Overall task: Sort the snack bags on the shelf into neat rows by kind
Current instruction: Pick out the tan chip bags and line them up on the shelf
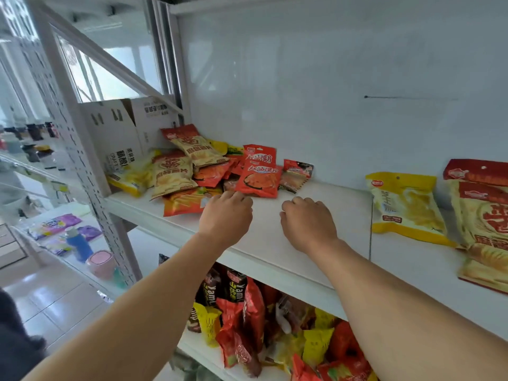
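Head view. The white shelf (302, 243) carries a loose heap of snack bags (209, 171) at its left end, red, orange, yellow and cream packs overlapping one another. A cardboard box (121, 133) stands behind the heap against the left upright; its contents cannot be seen. At the front of the heap lies a red bag (259, 180), with a second red bag (259, 154) propped behind it and a small dark-and-red pack (297, 174) just beside it on the right. An orange bag (187, 202) lies at the shelf's front edge. Well apart, at the right end, a yellow bag (406, 207) lies flat beside a stack of cream-and-red bags (483, 215). The lower shelf (198, 350) holds a jumble of red, yellow and dark packs.

Both forearms reach in over the shelf edge. The left hand (225, 215) has its fingers bent down, fingertips at the orange bag and near the red bag; whether it grips anything cannot be told. The right hand (308, 221) is loosely curled, holding nothing, over bare shelf.
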`<state>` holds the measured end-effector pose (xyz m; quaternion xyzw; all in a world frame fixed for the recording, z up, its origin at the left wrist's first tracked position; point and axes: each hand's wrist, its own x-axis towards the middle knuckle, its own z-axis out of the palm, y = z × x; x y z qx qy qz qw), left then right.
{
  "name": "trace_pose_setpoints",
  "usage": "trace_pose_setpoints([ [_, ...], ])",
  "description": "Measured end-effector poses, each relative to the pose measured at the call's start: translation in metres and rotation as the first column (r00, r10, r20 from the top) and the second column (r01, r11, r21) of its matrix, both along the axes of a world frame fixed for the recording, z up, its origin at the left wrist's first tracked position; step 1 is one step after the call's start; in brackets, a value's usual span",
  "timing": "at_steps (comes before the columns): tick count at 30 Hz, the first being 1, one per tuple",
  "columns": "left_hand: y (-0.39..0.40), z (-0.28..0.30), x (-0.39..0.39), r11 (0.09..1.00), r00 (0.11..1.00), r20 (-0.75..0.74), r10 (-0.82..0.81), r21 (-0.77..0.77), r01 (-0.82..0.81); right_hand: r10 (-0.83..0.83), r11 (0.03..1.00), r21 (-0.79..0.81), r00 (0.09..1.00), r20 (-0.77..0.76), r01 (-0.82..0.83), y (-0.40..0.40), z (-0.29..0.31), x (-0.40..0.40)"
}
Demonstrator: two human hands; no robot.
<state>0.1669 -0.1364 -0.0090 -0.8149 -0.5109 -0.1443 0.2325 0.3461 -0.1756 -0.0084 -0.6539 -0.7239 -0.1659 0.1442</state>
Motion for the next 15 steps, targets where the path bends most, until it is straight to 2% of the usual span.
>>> trace_pose_setpoints([
  [4,0.031,0.006,-0.060,1.000,1.000,0.015,0.008,0.018,-0.008,0.012,1.000,0.029,1.000,-0.022,-0.012,0.037,0.002,-0.057],
  [9,0.073,0.011,-0.131,0.999,0.997,0.069,0.038,-0.033,-0.036,0.022,0.998,0.066,0.998,-0.058,-0.019,0.079,0.008,-0.123],
  [12,0.094,0.015,-0.161,0.997,0.977,0.205,0.067,-0.054,-0.057,0.013,0.997,0.077,0.998,-0.063,-0.008,0.104,0.012,-0.153],
  [15,0.116,0.016,-0.181,0.987,0.918,0.370,0.139,-0.130,-0.097,-0.002,0.997,0.077,0.998,-0.066,0.007,0.132,0.017,-0.177],
])
